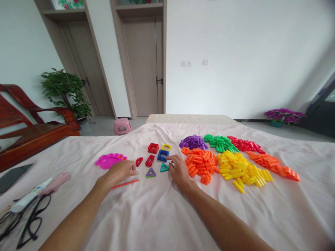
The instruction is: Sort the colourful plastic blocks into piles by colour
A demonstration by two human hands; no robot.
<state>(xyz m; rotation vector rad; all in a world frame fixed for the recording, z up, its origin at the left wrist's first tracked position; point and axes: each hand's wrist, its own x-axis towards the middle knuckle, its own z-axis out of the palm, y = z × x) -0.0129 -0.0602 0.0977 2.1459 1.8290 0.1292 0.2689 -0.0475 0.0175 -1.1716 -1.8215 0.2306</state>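
Observation:
My left hand [119, 173] hovers or rests low over the cloth, fingers loosely bent, with no object visible in it. Just beyond its fingertips lies a red half-round tile [139, 161], and a thin red stick [125, 184] is below it. My right hand [180, 171] has its fingers apart, index tip at the edge of a blue square frame [163, 155] and thumb beside a teal triangle [164, 167]. Between the hands are a red rectangular frame [150, 160] and a purple-and-green triangle [150, 173]. Behind them sit a red square frame [153, 148] and a yellow one [166, 147].
Right of my hands are piles of plastic tubes: purple [193, 142], green [220, 143], red [246, 145], orange [201, 162] and yellow [239, 167]. A pink scalloped tray [108, 161] is at left. Glasses [34, 218], a white tube [31, 195] and a phone [14, 177] lie front left.

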